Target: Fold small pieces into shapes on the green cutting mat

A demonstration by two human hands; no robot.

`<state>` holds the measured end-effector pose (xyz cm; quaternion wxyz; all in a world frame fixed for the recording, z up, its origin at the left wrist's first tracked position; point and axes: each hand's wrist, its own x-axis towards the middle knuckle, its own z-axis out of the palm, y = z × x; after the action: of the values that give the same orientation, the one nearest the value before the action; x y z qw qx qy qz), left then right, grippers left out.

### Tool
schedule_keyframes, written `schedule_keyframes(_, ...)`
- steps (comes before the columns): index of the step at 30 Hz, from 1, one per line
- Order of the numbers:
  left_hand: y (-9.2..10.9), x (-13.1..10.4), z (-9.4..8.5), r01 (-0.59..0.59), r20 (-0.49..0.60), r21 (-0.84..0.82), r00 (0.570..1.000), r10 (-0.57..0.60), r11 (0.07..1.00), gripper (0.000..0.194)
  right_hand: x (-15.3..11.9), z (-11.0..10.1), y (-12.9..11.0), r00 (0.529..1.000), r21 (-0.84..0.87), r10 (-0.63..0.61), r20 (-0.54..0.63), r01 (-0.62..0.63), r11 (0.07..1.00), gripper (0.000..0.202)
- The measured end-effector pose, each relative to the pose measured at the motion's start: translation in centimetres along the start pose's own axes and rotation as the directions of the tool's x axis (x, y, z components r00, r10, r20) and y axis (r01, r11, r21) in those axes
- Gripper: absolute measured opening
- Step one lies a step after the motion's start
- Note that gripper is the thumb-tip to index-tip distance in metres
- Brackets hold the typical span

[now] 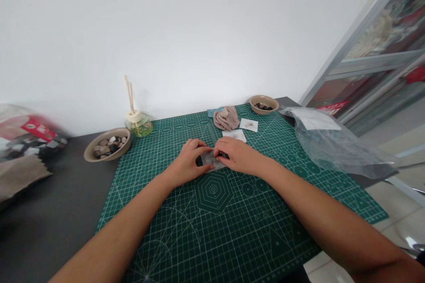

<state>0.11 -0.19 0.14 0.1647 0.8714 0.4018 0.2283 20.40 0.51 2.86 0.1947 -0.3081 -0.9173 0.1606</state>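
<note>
A small grey, flat, rectangular piece lies low over the green cutting mat, near its middle. My left hand grips the left end of this piece between thumb and fingers. From the other side, my right hand bends over its right part, thumb and fingertips pinched together on its surface. Whatever the right fingertips hold, if anything, is hidden. Just behind the hands are a white card, another white card with a small mark on it, and a crumpled beige cloth.
A bowl of pebbles stands at the left beside a reed diffuser. At the back right is a bowl with dark stones. A clear plastic bag covers the mat's right edge. A bag of stones sits far left.
</note>
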Motion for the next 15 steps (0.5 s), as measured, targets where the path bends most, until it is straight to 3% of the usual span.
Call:
schedule_keyframes(5,0.06,0.04,-0.05,-0.003,0.002,0.007,1.000,0.003,1.000,0.032,0.03,0.26,-0.13,0.999,0.047,-0.050,0.007,0.050,0.998,0.010)
schedule_keyframes(11,0.30,0.06,-0.19,0.005,0.012,0.006,1.000,-0.006,1.000,0.036,-0.15,-0.14,-0.01,1.000,0.028,0.014,0.000,-0.014,1.000,0.008)
schedule_keyframes(15,0.24,0.08,-0.16,0.005,0.014,0.009,1.000,-0.006,1.000,0.033,-0.07,-0.06,-0.18,1.000,0.049,-0.008,0.022,0.007,0.999,0.010)
